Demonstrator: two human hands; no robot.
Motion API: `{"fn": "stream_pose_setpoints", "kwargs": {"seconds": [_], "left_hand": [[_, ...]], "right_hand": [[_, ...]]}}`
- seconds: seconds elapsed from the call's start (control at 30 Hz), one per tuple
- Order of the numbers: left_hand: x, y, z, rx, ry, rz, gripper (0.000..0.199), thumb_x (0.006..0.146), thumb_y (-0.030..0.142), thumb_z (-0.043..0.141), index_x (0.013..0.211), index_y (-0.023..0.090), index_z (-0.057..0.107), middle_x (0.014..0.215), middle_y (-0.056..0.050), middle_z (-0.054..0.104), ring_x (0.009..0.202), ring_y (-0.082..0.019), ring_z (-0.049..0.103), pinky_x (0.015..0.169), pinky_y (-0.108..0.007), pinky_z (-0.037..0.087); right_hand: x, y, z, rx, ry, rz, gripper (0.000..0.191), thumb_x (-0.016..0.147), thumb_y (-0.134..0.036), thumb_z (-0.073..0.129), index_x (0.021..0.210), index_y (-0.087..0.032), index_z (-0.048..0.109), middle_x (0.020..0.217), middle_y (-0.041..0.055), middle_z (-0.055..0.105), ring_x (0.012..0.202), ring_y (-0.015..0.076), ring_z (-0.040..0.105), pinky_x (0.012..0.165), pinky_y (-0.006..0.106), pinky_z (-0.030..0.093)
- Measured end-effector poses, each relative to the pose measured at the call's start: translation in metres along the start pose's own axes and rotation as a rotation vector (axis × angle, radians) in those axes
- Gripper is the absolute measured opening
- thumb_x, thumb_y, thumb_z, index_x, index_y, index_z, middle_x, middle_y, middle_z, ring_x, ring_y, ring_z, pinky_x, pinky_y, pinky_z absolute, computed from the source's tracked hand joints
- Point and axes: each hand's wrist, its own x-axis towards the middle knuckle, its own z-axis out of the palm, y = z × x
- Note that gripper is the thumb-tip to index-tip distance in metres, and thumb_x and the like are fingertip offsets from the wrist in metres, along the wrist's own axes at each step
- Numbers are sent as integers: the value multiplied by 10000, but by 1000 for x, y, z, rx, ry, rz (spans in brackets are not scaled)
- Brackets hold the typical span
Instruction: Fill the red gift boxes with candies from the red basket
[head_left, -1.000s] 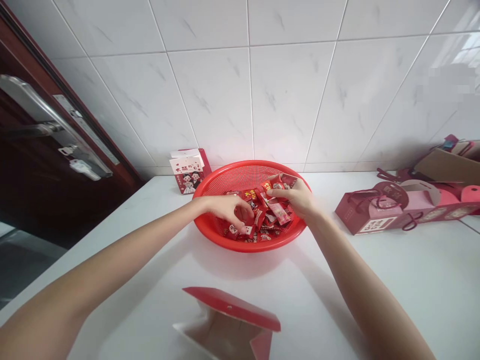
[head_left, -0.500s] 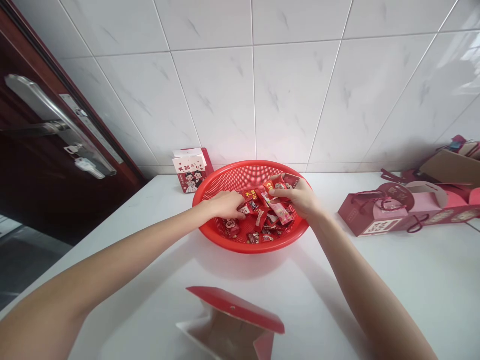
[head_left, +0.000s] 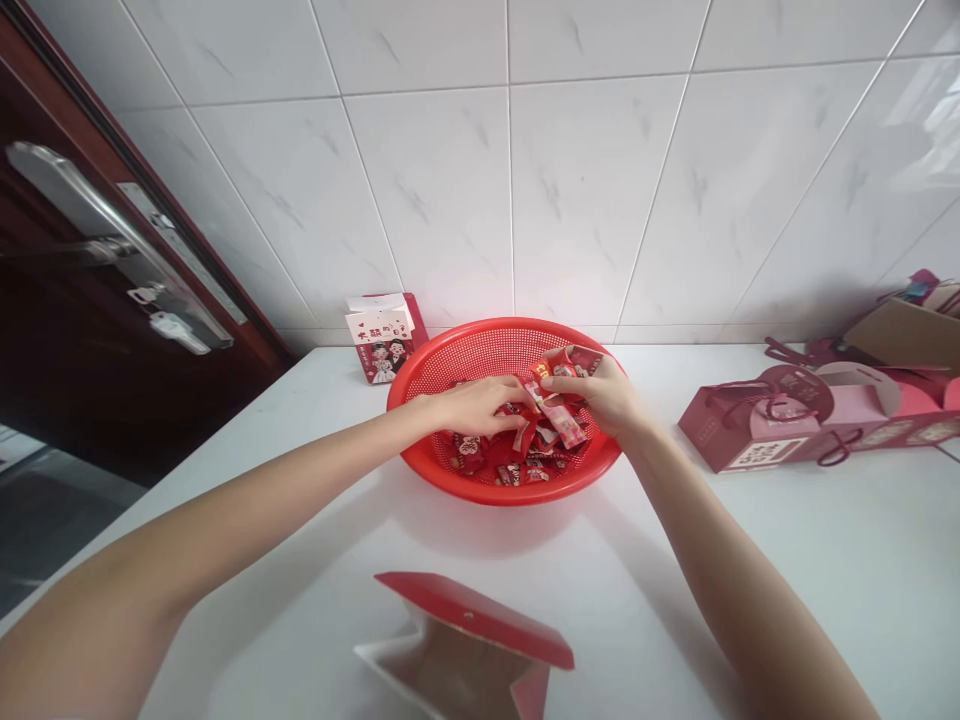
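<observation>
A red plastic colander [head_left: 450,484] stands on the white table and holds several candies in red and pink wrappers [head_left: 561,424]. My left hand [head_left: 480,405] is inside it, fingers and thumb bent round a red-wrapped candy in the pile; the fingers partly hide it. At the colander's right side, my right hand [head_left: 609,395] is closed on a small bunch of wrapped candies [head_left: 561,368], held against the palm with the thumb on top. An open red paper box [head_left: 480,625], pale inside, is nearest to me at the bottom of the view.
A small red and white box with a cartoon couple [head_left: 382,345] stands behind the colander's left side. Pink gift boxes with cord handles [head_left: 772,425] line up at the right, with an open carton [head_left: 900,335] behind. A tiled wall [head_left: 585,200] is at the back, a door handle [head_left: 112,240] at left.
My left hand has moved right across the candies, closer to my right hand. My right hand stays in place with its candies.
</observation>
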Motion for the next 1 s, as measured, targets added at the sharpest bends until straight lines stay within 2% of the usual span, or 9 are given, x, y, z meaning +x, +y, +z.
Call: {"fn": "stream_pose_setpoints", "kwargs": {"seconds": [0.1, 0.2, 0.3, 0.37, 0.5, 0.7, 0.9, 1.0], "left_hand": [[8, 9, 3, -35, -38, 72, 329, 993, 300, 536, 1278, 266, 696, 1378, -80, 637, 1194, -265, 635, 948, -329, 479], [14, 14, 5, -19, -100, 66, 320, 987, 232, 517, 1244, 232, 708, 1270, -81, 697, 1094, -247, 670, 895, -315, 489], [15, 12, 4, 57, -110, -22, 249, 961, 273, 560, 1124, 197, 732, 1131, -92, 727, 966, -253, 684, 734, -306, 478], [13, 9, 2, 105, -132, -123, 199, 929, 301, 595, 1023, 201, 739, 1030, -81, 734, 862, -250, 677, 628, -301, 427], [10, 6, -1, 95, -172, -250, 127, 878, 280, 616, 892, 216, 725, 834, -47, 714, 690, -223, 629, 564, -301, 352], [10, 5, 2, 30, -136, -245, 105, 868, 240, 604, 815, 209, 689, 791, -38, 697, 667, -208, 610, 565, -299, 343], [9, 4, -1, -86, -147, -214, 113, 884, 255, 593, 822, 201, 669, 765, -17, 700, 664, -183, 625, 609, -275, 422], [9, 2, -6, -227, -34, -169, 125, 880, 290, 598, 882, 190, 673, 834, -25, 716, 728, -185, 645, 650, -273, 451]], "right_hand": [[-1, 0, 0, -9, 5, 4, 413, 529, -243, 901, 880, -180, 693, 728, -18, 673, 667, 172, 661, 645, 339, 600], [0, 0, 0, 3, 11, -5, 404, 517, -240, 902, 855, -181, 688, 740, -21, 664, 674, 166, 653, 638, 333, 601], [2, 1, 0, 16, 10, 9, 438, 484, -244, 917, 851, -179, 686, 734, -15, 675, 679, 171, 655, 643, 336, 605], [2, 0, 1, 18, 12, 19, 445, 472, -246, 919, 846, -181, 687, 747, -10, 688, 676, 169, 654, 646, 335, 603], [1, -2, 3, 27, 25, 25, 429, 458, -227, 917, 819, -188, 689, 766, -11, 684, 685, 165, 648, 654, 331, 599], [1, -1, 3, 23, 18, 25, 438, 469, -229, 917, 844, -186, 694, 760, -3, 685, 699, 179, 656, 654, 337, 600], [0, -1, 3, 17, 10, 2, 426, 471, -232, 921, 825, -184, 689, 772, -14, 679, 701, 160, 651, 644, 316, 602], [0, -2, 3, 11, 10, 3, 434, 475, -248, 928, 828, -183, 683, 782, -20, 673, 682, 149, 646, 638, 309, 593]]}}
